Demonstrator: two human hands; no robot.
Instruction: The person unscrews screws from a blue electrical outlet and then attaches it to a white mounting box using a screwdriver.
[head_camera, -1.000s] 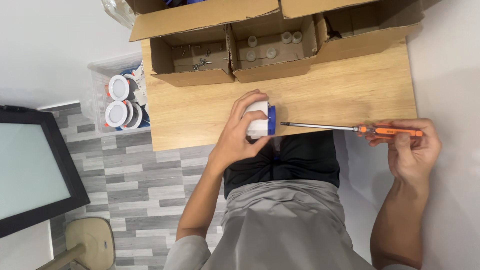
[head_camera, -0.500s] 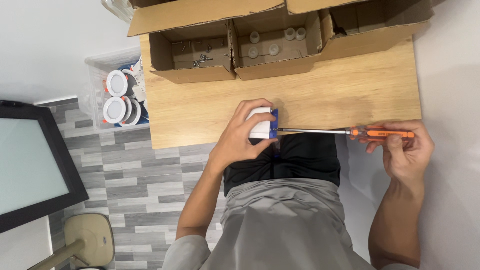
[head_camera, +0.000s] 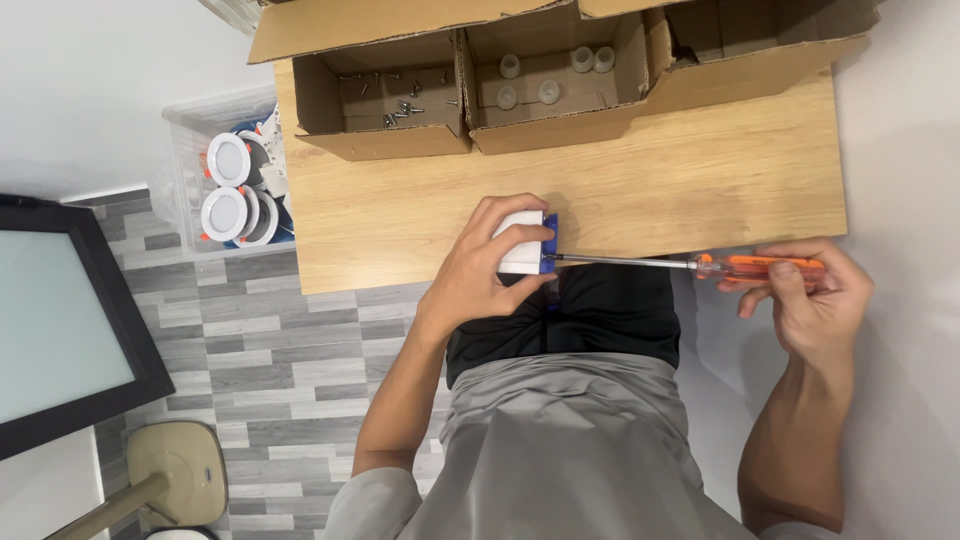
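My left hand (head_camera: 478, 272) grips a small white part with a blue end (head_camera: 527, 243) at the near edge of the wooden table (head_camera: 700, 180). My right hand (head_camera: 812, 298) holds the orange handle of a long screwdriver (head_camera: 700, 265). The metal shaft runs left and its tip meets the blue end of the part. Fingers cover most of the white part.
Open cardboard boxes at the table's far side hold screws (head_camera: 395, 105) and small white caps (head_camera: 550, 80). A clear plastic bin (head_camera: 235, 185) with round white fittings stands on the floor at the left. A dark-framed panel (head_camera: 60, 320) and a stool (head_camera: 175, 475) are lower left.
Both hands, the part and the screwdriver sit a little lower in view than before; the grip on each is unchanged and the tip stays at the blue end.
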